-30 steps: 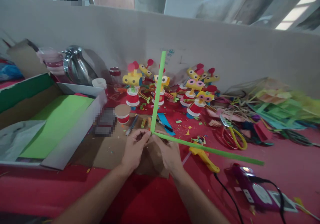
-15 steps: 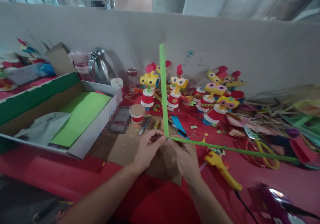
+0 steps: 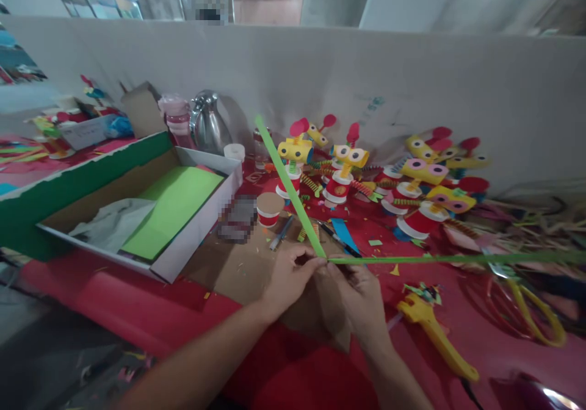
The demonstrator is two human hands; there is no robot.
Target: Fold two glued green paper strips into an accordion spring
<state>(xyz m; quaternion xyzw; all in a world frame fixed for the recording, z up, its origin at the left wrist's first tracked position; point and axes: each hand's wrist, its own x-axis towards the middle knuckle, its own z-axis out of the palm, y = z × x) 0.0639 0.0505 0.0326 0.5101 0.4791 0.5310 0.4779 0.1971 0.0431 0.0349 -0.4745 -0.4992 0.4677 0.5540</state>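
Observation:
Two long green paper strips meet at a corner between my fingertips. One green strip (image 3: 289,185) leans up and away to the left; the other strip (image 3: 439,259) stretches off to the right. My left hand (image 3: 293,276) pinches the corner from the left with thumb and fingers closed. From the other side, my right hand (image 3: 359,291) grips the same corner, its fingers also closed. Exactly how the strips join is hidden by the fingertips. Under the hands lies a brown cardboard sheet (image 3: 238,276). A paper cup (image 3: 270,210) with a red band stands just beyond.
Several cup figures with yellow heads (image 3: 350,157) stand along the wall. At left sits a box (image 3: 201,227) holding green paper (image 3: 178,205). A yellow glue gun (image 3: 437,334) and scissors (image 3: 538,312) lie at right. A metal jug (image 3: 210,123) stands behind the box.
The upright strip has tipped over to the left, and the other strip has swung up to nearly level. Both hands keep their pinch. The view has shifted left.

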